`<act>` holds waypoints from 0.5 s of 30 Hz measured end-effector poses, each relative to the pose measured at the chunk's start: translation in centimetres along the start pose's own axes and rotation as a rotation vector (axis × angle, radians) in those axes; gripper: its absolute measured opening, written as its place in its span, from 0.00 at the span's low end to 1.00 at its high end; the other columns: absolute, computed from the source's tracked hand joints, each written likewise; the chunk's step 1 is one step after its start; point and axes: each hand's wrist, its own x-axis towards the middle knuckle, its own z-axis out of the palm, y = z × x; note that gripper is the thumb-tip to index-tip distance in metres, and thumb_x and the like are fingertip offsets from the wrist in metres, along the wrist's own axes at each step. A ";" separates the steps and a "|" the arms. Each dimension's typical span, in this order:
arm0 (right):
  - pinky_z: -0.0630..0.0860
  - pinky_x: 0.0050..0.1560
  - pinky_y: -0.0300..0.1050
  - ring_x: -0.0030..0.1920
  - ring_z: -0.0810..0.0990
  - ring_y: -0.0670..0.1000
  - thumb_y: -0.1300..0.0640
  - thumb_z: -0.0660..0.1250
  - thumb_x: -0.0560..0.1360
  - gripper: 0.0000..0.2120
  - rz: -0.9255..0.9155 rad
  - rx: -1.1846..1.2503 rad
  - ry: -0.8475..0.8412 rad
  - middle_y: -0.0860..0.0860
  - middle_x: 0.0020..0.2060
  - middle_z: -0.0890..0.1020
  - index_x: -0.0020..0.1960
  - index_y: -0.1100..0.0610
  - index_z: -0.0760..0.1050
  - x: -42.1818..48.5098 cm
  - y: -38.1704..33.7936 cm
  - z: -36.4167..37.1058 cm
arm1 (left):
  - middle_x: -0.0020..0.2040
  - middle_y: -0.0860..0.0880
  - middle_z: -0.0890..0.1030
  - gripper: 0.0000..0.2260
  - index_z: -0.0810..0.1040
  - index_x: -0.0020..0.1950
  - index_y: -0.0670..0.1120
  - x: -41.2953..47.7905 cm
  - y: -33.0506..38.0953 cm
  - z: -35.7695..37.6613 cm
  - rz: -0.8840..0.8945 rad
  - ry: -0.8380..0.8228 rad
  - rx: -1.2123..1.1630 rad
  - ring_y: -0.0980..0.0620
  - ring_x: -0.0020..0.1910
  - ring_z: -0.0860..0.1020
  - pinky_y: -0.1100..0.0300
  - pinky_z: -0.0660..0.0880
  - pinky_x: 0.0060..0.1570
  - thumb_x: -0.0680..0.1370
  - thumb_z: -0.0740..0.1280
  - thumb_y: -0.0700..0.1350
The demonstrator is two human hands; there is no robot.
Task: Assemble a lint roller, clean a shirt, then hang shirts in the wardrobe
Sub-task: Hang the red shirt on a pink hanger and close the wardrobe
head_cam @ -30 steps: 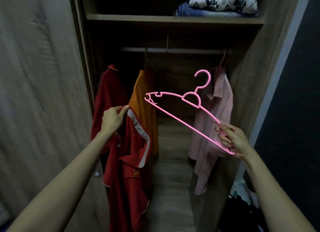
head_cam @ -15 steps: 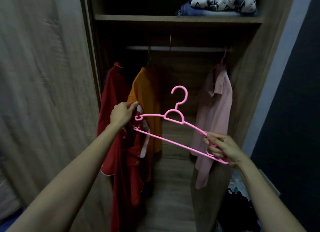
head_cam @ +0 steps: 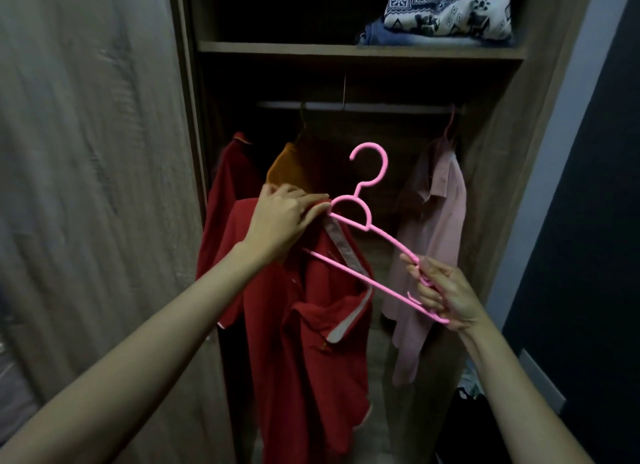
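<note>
At nine o'clock stands the wardrobe door [head_cam: 90, 186]. The left hand [head_cam: 282, 217] pinches the red shirt [head_cam: 311, 342] at its collar, centre frame, the pink hanger [head_cam: 367, 217] slipped into the neck. At four o'clock the right hand [head_cam: 446, 292] grips the hanger's end, fingers closed. At two o'clock a pink shirt [head_cam: 436, 221] hangs on the rail [head_cam: 381, 107].

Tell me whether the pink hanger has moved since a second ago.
Yes. The pink hanger has shifted left, away from the hanging pink shirt, and its left end is now inside the red shirt by the left hand.
</note>
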 end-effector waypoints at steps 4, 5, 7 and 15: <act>0.59 0.16 0.29 0.19 0.60 0.39 0.46 0.81 0.58 0.26 -0.033 -0.055 0.003 0.49 0.33 0.77 0.51 0.60 0.83 0.5 -1.3 -0.3 | 0.40 0.50 0.78 0.20 0.80 0.61 0.53 1.0 -0.7 -0.4 0.096 -0.026 -0.139 0.51 0.45 0.78 0.60 0.65 0.53 0.79 0.54 0.59; 0.59 0.16 0.29 0.19 0.60 0.39 0.45 0.81 0.58 0.27 -0.039 -0.085 0.015 0.49 0.33 0.77 0.50 0.59 0.83 0.7 -1.6 -0.4 | 0.40 0.50 0.76 0.21 0.80 0.61 0.53 1.1 -0.6 -0.6 0.074 -0.051 -0.220 0.51 0.44 0.77 0.63 0.66 0.47 0.79 0.54 0.59; 0.59 0.17 0.30 0.18 0.61 0.40 0.43 0.80 0.58 0.25 -0.074 -0.199 0.057 0.49 0.33 0.79 0.48 0.57 0.84 1.2 -2.4 -0.2 | 0.40 0.53 0.74 0.21 0.80 0.58 0.53 1.3 -0.3 -0.7 0.020 -0.049 -0.283 0.53 0.42 0.76 0.64 0.66 0.40 0.78 0.54 0.62; 0.74 0.53 0.39 0.53 0.78 0.48 0.54 0.70 0.74 0.12 -0.753 -0.907 0.827 0.44 0.52 0.78 0.57 0.52 0.77 2.6 -1.2 2.9 | 0.39 0.51 0.76 0.13 0.81 0.52 0.56 1.5 -0.3 -0.3 -0.159 0.067 -0.250 0.53 0.39 0.76 0.56 0.71 0.36 0.78 0.61 0.60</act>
